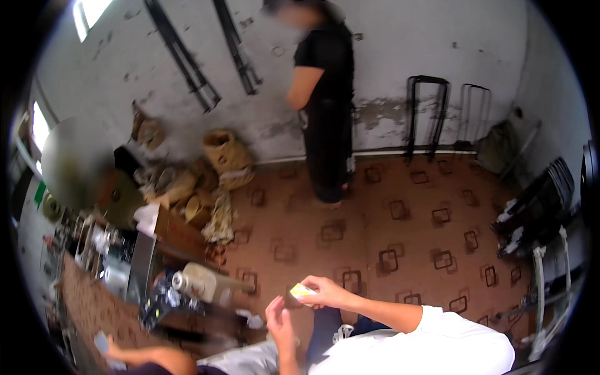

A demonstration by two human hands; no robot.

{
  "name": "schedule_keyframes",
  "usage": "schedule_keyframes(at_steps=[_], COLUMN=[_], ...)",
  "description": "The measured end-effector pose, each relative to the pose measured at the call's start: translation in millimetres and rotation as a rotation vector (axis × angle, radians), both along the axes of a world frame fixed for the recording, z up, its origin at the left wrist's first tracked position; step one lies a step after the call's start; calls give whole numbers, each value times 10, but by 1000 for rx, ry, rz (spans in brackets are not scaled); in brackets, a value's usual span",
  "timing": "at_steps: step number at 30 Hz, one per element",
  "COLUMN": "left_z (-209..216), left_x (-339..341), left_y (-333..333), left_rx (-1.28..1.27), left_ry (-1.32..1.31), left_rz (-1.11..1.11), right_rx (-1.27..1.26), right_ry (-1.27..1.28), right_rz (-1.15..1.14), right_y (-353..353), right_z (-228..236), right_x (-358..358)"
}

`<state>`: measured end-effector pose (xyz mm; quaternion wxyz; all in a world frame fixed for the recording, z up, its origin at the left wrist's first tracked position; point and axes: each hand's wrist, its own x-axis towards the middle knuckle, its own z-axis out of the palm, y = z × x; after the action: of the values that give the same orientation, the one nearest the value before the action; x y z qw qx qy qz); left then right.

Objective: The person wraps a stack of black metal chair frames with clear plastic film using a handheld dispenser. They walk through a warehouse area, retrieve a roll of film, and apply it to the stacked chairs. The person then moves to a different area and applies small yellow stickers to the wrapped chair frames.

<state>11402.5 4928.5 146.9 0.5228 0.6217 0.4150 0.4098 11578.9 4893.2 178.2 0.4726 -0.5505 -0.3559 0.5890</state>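
Note:
My right hand (pixel 326 292) reaches in from the right and pinches a small yellow-and-white packet (pixel 301 291) between thumb and fingers. It may be a little box; its exact kind is too small to tell. My left hand (pixel 280 320) is raised just left of the packet. Its fingers are stretched and apart, and nothing shows in them. Both hands are held over my lap, above the patterned brown floor (pixel 362 240).
A sewing machine (pixel 197 281) stands close on the left, with more machines behind. Sacks (pixel 226 153) and a brown carton (pixel 178 234) lie beyond. A person in black (pixel 328 106) stands by the wall. Another person's hand (pixel 119 351) holds a flat pale object. Black tubular frames (pixel 428 115) lean opposite.

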Motion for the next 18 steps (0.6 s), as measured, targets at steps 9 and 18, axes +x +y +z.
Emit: schedule_keyframes(at_steps=[9,18], left_z=[-52,-69], left_x=[220,4], left_y=[1394,2310], left_rx=[-17,17], left_ry=[-62,-39], left_rz=[-52,-58], right_rx=[272,170], right_ry=[-245,46], right_rz=[-287,-982], right_y=[1580,2656], right_z=[606,240], right_x=[1020,1948])
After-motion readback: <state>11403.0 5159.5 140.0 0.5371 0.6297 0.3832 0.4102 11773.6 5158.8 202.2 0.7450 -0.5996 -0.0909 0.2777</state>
